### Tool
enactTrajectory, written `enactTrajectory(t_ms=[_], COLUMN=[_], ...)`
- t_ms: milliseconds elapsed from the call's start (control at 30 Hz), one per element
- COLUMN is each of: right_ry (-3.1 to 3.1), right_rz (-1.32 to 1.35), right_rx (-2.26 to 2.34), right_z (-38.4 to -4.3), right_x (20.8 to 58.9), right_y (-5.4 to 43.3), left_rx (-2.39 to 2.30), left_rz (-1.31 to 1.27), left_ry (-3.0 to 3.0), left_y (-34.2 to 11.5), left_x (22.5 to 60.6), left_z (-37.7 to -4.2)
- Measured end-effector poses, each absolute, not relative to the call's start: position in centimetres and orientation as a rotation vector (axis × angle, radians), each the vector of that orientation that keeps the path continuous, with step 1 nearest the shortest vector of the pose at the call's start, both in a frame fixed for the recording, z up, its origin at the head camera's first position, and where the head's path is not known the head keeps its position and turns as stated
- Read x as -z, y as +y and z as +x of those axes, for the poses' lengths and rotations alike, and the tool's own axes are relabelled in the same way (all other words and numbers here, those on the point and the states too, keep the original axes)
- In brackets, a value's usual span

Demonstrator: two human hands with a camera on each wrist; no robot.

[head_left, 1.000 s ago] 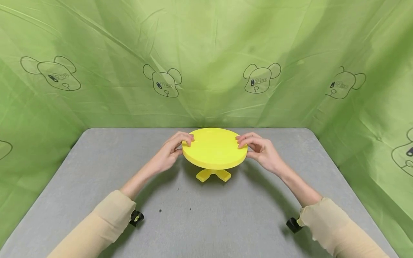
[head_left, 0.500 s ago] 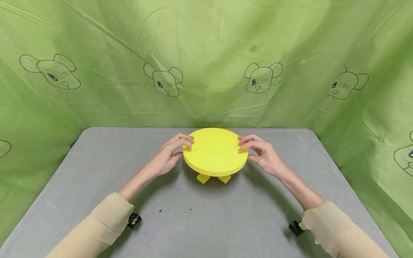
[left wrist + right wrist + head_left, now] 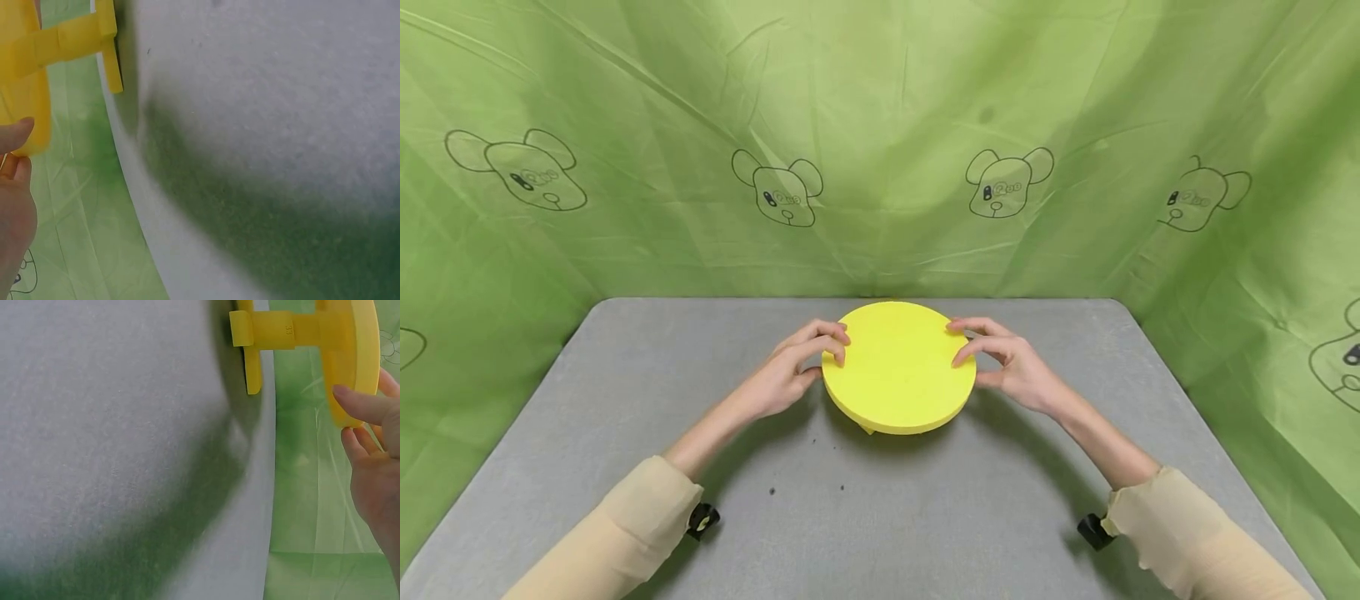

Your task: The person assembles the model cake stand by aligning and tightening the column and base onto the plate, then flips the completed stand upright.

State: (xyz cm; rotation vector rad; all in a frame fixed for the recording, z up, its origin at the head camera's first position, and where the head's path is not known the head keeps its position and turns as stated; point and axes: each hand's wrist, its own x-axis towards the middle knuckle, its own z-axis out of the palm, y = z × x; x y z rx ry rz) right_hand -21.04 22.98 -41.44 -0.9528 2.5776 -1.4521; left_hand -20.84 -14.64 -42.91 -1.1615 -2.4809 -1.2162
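Observation:
Between my two hands is a small yellow round pedestal table [image 3: 898, 371], at the far middle of the grey tabletop in the head view. My left hand [image 3: 792, 371] grips its left rim, fingertips on the top face and thumb beneath. At the opposite rim, my right hand [image 3: 1011, 367] pinches the same way, its thumb [image 3: 362, 405] under the disc in the right wrist view. A short stem [image 3: 278, 331] joins the disc to a crossed foot [image 3: 111, 56], which is close to the grey surface in both wrist views. From above, the disc hides nearly all of the foot.
The grey tabletop [image 3: 880, 525] carries a few small dark specks. Green cloth [image 3: 895, 167] with printed bear faces hangs behind and along both sides. Black wrist cameras [image 3: 703, 521] sit at both sleeve cuffs.
The disc has come down and tipped towards me, so more of its top face shows and the foot has gone mostly out of sight. Both hands move with it, keeping their grip.

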Motion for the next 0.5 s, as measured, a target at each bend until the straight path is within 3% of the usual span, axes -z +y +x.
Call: enactTrajectory(t_ms=[500], right_ry=[2.593], right_rz=[-0.896], right_rx=[1.4], right_z=[-20.76], right_x=[42.09], right_y=[23.19], left_rx=[1.14], left_rz=[-1.135], left_ry=[-2.495], left_y=[-14.84], left_x=[43.73], left_z=[-20.3])
